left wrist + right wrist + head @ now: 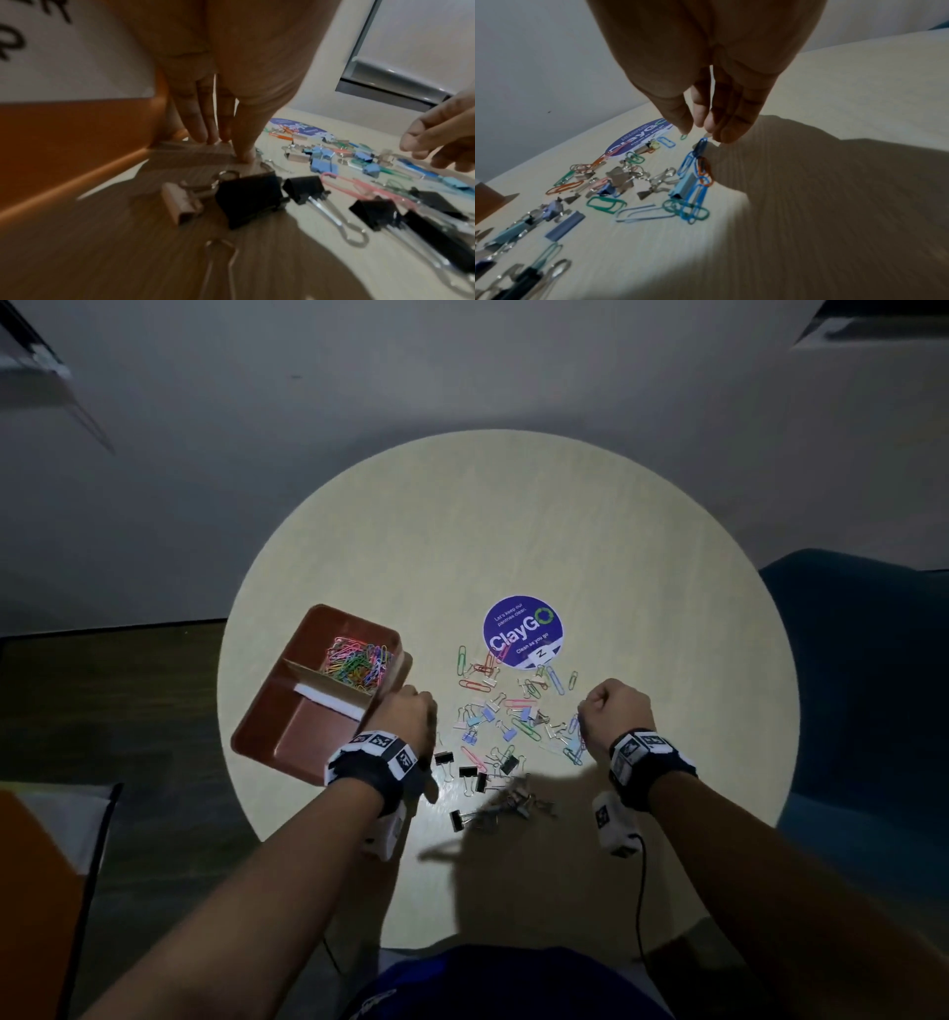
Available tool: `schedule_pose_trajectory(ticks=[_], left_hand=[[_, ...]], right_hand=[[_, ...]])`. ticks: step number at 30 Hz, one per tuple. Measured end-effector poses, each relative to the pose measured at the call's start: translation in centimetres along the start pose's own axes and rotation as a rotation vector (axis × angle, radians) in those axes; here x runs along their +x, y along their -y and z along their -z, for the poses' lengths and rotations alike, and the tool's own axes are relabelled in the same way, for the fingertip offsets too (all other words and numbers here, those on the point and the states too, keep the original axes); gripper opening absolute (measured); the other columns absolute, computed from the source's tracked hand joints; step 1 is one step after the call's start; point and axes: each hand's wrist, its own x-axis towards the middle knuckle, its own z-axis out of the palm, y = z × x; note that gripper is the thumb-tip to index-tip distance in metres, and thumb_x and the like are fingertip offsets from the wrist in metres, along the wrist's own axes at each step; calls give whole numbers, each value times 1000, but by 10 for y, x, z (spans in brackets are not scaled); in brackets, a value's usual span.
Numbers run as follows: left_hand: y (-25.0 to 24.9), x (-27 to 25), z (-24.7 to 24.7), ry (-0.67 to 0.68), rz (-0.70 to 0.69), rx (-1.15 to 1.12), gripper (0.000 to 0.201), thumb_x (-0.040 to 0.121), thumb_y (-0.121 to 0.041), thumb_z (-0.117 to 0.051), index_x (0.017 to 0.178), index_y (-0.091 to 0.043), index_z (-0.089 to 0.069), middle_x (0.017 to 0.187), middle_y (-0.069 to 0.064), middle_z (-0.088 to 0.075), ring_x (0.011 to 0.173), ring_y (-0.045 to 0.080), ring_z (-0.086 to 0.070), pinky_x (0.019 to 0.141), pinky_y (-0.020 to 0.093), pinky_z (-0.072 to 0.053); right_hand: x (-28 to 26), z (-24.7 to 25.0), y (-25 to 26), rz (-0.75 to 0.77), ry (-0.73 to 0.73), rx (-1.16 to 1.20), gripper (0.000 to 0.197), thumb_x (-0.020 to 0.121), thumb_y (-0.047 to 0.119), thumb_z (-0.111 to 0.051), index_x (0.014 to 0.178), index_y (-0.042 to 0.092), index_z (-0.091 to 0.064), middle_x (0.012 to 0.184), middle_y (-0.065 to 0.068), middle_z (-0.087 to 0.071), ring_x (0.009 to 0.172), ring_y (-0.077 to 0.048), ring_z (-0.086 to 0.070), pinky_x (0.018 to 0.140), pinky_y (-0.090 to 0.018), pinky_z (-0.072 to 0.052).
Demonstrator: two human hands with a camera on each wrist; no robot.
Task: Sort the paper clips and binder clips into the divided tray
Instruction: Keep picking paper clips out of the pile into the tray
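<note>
Head view: round pale wood-grain surface [513, 531], lit in a pool against a dark room. Brown divided tray [267, 731] sits at the left edge of the surface, part of it overhanging. Its far compartment holds a heap of coloured paper clips [359, 662]; the near compartment shows bare brown floor, with a white strip lying along the divider. Purple round "ClayGO" sticker [523, 631] lies near the middle of the surface, a few clips overlapping its near rim.

Left hand [405, 716] is just beside the tray's right wall, knuckles up. Left wrist view: fingers [197, 121] point straight down, pressed together side by side, tips touching the surface next to the tray wall; nothing seen held in this grip.

Right hand [611, 711] hovers at the right side of the clip scatter, fingers drawn under. Right wrist view: thumb and fingertips [721, 130] bunched close together just above a dark blue paper clip [700, 145]; whether this grip touches or pinches anything, cannot tell.

Loose scatter [513, 721] lies between the two hands, running from the sticker toward the near edge: pastel blue and silver binder clips mixed with green, blue, pink and orange paper clips. Black binder clips [467, 773] cluster on the near side, closest to the left wrist, handles folded out flat.
</note>
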Motion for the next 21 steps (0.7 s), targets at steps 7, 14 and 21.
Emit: schedule_pose_trajectory(ticks=[7,14,21], left_hand=[[0,10,-12,25,17,-33,25,83,-20,-66,107,-19,-70,104,6,-60,93,25,-62,85,38,-56],[-5,14,-16,-34,40,-102,18,81,-11,-66,99,-14,-67,99,10,-59,90,31,-62,75,36,-53],[-2,17,-20,-27,44,-82,20,83,-13,-65,100,-22,-70,100,8,-61,88,27,-62,66,27,-42]], right_hand=[[4,-8,-4,58,104,-167,20,81,30,-73,90,16,-62,92,-10,-67,88,-30,-64,75,-35,-55],[7,-10,0,57,140,-235,28,80,39,-70,96,17,-64,97,-7,-67,92,-30,-65,76,-33,-55],[4,-9,-3,25,179,-378,30,82,33,-65,101,11,-67,104,-11,-68,101,-31,-62,82,-32,-51]])
